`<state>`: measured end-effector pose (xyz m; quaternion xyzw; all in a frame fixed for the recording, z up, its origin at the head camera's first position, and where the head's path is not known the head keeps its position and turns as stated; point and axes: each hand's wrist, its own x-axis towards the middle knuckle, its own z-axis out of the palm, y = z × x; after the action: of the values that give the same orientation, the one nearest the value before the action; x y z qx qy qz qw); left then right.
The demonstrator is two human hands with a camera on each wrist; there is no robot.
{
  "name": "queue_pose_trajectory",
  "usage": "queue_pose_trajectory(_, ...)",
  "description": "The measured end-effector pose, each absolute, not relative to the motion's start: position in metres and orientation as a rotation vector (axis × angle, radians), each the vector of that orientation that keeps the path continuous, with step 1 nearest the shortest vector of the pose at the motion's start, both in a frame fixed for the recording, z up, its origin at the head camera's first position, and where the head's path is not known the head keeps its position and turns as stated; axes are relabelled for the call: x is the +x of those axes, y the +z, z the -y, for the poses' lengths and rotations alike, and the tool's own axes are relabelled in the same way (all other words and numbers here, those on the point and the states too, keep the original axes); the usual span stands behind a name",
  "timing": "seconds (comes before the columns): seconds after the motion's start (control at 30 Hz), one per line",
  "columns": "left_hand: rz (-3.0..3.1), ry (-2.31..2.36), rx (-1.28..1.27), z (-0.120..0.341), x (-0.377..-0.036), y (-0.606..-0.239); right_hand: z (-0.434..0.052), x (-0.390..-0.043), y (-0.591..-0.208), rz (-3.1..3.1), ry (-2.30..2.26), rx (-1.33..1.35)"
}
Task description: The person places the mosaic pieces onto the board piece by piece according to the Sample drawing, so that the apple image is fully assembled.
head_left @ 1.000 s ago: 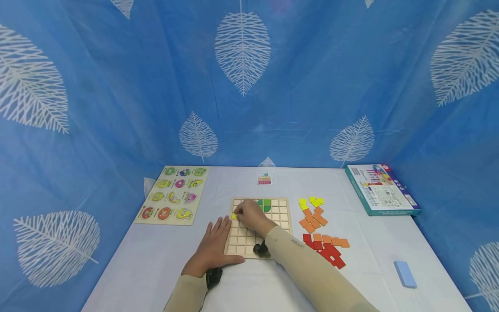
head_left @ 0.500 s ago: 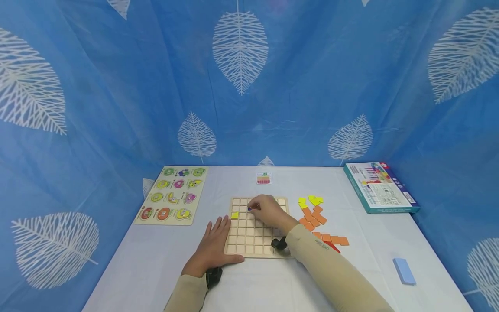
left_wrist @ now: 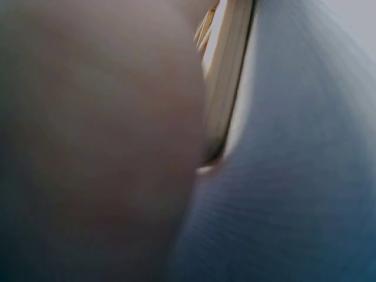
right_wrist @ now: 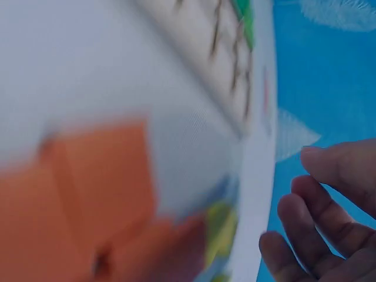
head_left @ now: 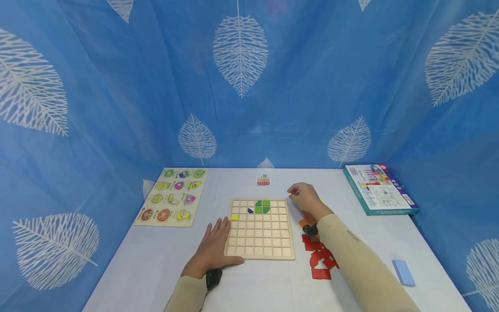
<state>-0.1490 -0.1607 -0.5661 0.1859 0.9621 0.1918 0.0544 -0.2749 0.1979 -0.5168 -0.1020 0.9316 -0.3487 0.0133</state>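
My left hand [head_left: 212, 249] rests spread along the left edge of a wooden grid board [head_left: 258, 237], its thumb at the near corner. One yellow square tile [head_left: 234, 216] sits in the board's left column. A small dark blue rounded piece [head_left: 250, 211] lies beside several green pieces [head_left: 266, 203] in the upper rows. Off the board's upper right corner hovers my right hand [head_left: 306, 198], nothing in its fingers. In the right wrist view its thumb and loosely bent fingers are apart, beyond orange tiles [right_wrist: 106, 176] and yellow tiles [right_wrist: 220, 229].
Red pieces [head_left: 321, 274] lie right of the board, partly under my right forearm. A small pattern card [head_left: 264, 180] is behind the board. A fruit puzzle board [head_left: 171, 197] lies left, a boxed set [head_left: 380, 190] at back right, and a light blue block [head_left: 403, 273] at front right.
My right hand has moved from the yellow tile across to the blue piece, let that go on the board, then gone right, off the board. My left hand has stayed put.
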Motion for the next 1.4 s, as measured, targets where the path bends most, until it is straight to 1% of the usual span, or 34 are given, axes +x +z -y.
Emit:
queue_pose_trajectory(0.1,-2.924,0.587,0.570,0.161,-0.149,-0.567,-0.212,-0.276,-0.520,-2.926,-1.010,-0.311)
queue_pose_trajectory(0.17,-2.929,0.598,0.580,0.161,-0.149,-0.568,-0.218,-0.276,-0.523,-2.931,-0.975,-0.261)
queue_pose_trajectory(0.27,-2.937,0.601,0.587,0.162,-0.150,-0.569,-0.224,-0.276,-0.528,-2.918,-0.943,-0.186)
queue_pose_trajectory(0.4,-2.942,0.599,0.586,0.161,-0.150,-0.569,-0.229,-0.277,-0.533,-2.908,-0.922,-0.158)
queue_pose_trajectory(1.07,-2.933,0.601,0.593,0.162,-0.150,-0.568,-0.228,-0.280,-0.544,-2.877,-1.020,-0.156)
queue_pose_trajectory(1.4,-2.941,0.577,0.575,0.162,-0.150,-0.572,-0.228,-0.278,-0.543,-2.905,-1.015,-0.154)
